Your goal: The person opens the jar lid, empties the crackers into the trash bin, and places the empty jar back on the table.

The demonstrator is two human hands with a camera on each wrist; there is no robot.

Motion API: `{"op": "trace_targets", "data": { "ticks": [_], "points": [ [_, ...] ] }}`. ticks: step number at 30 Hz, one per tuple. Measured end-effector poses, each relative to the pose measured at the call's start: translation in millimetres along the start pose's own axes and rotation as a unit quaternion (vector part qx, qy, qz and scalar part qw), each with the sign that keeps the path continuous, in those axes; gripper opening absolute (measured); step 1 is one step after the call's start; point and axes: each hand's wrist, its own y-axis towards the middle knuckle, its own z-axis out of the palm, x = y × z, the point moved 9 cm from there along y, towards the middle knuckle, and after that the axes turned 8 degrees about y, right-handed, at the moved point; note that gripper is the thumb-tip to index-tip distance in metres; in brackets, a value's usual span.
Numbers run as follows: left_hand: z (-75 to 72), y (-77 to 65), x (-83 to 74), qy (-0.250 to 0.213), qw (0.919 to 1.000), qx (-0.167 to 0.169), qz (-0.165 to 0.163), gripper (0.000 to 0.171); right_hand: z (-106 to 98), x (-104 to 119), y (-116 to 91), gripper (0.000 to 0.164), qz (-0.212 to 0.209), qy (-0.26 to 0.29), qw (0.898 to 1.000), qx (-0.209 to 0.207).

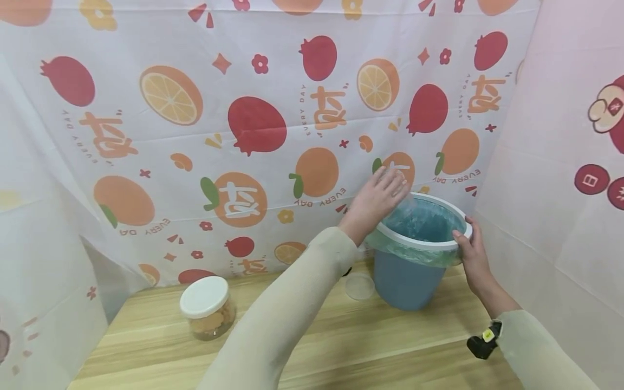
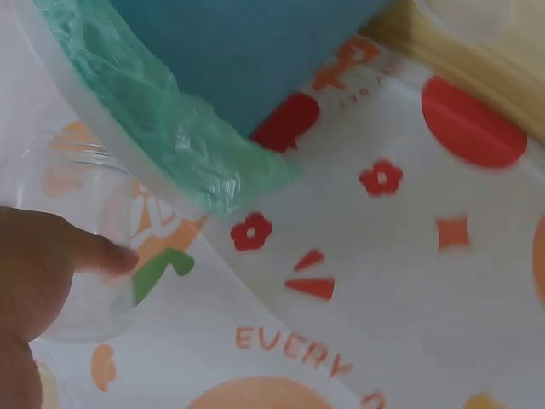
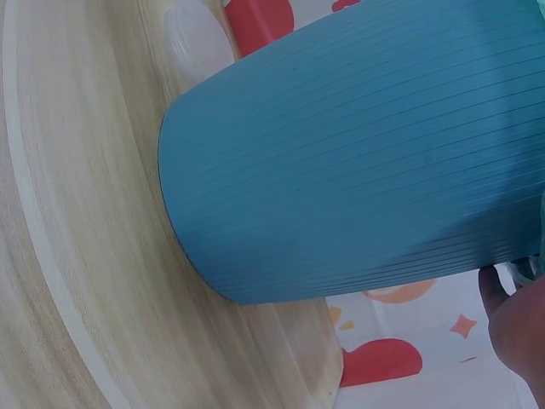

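A blue trash bin (image 1: 408,279) with a white rim stands on the table, lined with a green plastic bag (image 1: 419,253). My left hand (image 1: 379,199) is raised at the bin's left rim. It grips a clear plastic jar (image 2: 98,298), whose threaded mouth is close to the rim in the left wrist view; the jar looks empty. My right hand (image 1: 476,260) holds the bin's right rim, thumb over the top and fingers outside. A translucent round lid (image 1: 359,286) lies on the table left of the bin.
A clear jar with a white lid (image 1: 205,297), holding orange-brown pieces, stands at the left of the wooden table (image 1: 361,346). A fruit-print cloth (image 1: 214,135) hangs behind, with pale cloth at both sides. A black device (image 1: 484,340) sits on the right wrist.
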Motion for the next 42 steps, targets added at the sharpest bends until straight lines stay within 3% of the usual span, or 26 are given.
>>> {"op": "trace_targets", "data": {
  "ticks": [3, 7, 11, 15, 18, 20, 25, 27, 28, 32, 36, 42],
  "points": [
    [4.7, -15.2, 15.4, -0.118, 0.9898, 0.002, -0.081, 0.082, 1.8, -0.9, 0.6, 0.067, 0.004, -0.003, 1.000, -0.002],
    [12.5, -41.0, 29.9, -0.249, 0.9521, -0.032, -0.174, 0.072, 1.2, -1.4, 1.9, 0.068, 0.006, -0.009, 1.000, -0.008],
    [22.4, -68.2, 38.7, -0.350, 0.9021, -0.074, -0.241, 0.073, -1.0, -0.4, 1.6, 0.068, 0.004, -0.008, 1.000, -0.020],
    [40.0, -96.0, 38.0, -0.442, 0.8480, -0.072, -0.283, 0.088, -1.0, 0.7, 0.3, 0.066, -0.007, 0.015, 1.000, -0.027],
    [58.1, -117.1, 33.1, -0.513, 0.7980, -0.062, -0.309, 0.095, 1.0, 2.7, 0.4, 0.064, -0.021, 0.031, 0.999, -0.028],
    [71.5, -132.1, 28.0, -0.562, 0.7575, -0.059, -0.327, 0.095, 2.6, 4.3, 0.5, 0.064, -0.026, 0.036, 0.999, -0.027],
    [108.5, -169.4, 9.3, -0.657, 0.6434, -0.059, -0.389, 0.097, 6.2, 8.4, 0.9, 0.064, -0.026, 0.025, 0.999, -0.018],
    [122.7, -182.5, 1.6, -0.666, 0.6168, -0.051, -0.416, 0.098, 8.8, 10.8, 1.4, 0.064, -0.026, 0.021, 0.999, -0.012],
    [128.9, -188.4, -1.4, -0.668, 0.6071, -0.048, -0.428, 0.099, 10.4, 11.9, 1.9, 0.064, -0.028, 0.022, 0.999, -0.009],
    [150.1, -206.5, -11.6, -0.661, 0.5864, -0.038, -0.467, 0.099, 13.9, 13.1, 5.1, 0.064, -0.031, 0.040, 0.999, -0.013],
    [172.5, -212.2, -28.5, -0.674, 0.5633, -0.032, -0.477, 0.098, 8.6, 7.3, 3.3, 0.060, -0.020, 0.068, 0.997, -0.037],
    [200.1, -214.5, -56.6, -0.693, 0.5557, -0.004, -0.459, 0.098, -1.4, -3.4, -5.7, 0.050, -0.005, 0.095, 0.994, -0.051]
  ]
}}
